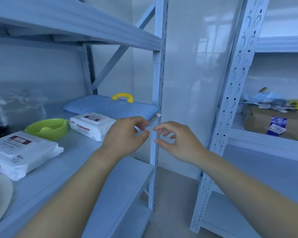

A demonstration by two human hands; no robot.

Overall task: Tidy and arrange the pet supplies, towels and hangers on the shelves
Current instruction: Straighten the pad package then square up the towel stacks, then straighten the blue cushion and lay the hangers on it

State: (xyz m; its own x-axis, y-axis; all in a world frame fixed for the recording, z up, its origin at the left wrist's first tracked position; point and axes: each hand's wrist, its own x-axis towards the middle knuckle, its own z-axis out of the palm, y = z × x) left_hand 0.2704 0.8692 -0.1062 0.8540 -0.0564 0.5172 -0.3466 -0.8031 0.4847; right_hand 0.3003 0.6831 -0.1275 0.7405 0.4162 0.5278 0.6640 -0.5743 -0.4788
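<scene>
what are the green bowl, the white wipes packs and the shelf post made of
Green bowl: probably moulded plastic; smooth, even lime colour with a soft sheen.
Wipes packs: thin plastic film, white and printed; the nearer one sags and creases at its edges.
Shelf post: likely painted metal; a pale, even coat and a row of punched slots along its edge.

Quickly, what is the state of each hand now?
Left hand: pinches a small clear piece; what it is cannot be told.
Right hand: open, fingers loosely curled, holding nothing.
</scene>
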